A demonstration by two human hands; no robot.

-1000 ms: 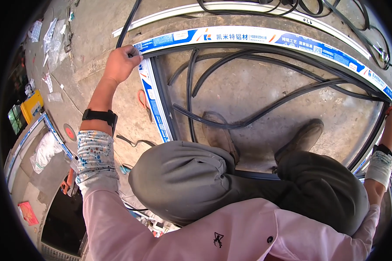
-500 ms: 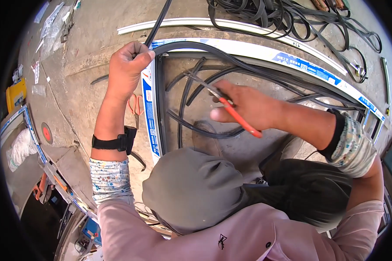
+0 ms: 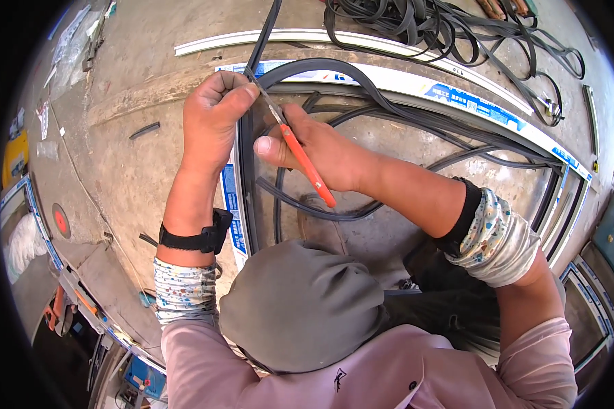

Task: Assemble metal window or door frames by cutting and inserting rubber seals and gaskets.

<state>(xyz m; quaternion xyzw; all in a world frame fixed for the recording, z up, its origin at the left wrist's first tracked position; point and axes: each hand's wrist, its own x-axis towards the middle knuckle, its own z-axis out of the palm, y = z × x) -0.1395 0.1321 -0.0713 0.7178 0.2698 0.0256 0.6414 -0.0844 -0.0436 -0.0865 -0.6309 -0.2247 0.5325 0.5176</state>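
My left hand (image 3: 218,112) is closed in a pinch on a black rubber strip (image 3: 314,64) near the frame's far left corner. One part of the strip rises beyond the hand, while another arcs to the right along the frame. My right hand (image 3: 324,146) grips red-handled scissors (image 3: 305,167), with the blades pointing up and left. Their tips meet the strip right beside my left fingers; whether the blades are apart is too fine to tell. Under my hands lies a metal frame (image 3: 396,80) covered in white and blue film. Loose black strips (image 3: 320,208) curve inside it.
A tangled heap of black strip (image 3: 416,24) lies at the back right. A long white bar (image 3: 286,37) rests beyond the frame. A red disc (image 3: 61,221) and a short black offcut (image 3: 144,130) lie on the floor at left. My grey-clad knee (image 3: 303,307) is close below.
My right hand has brought the scissors left and up, from over the frame's inside to the strip at my left fingers. My left hand, still pinching the strip, sits slightly farther right and lower.
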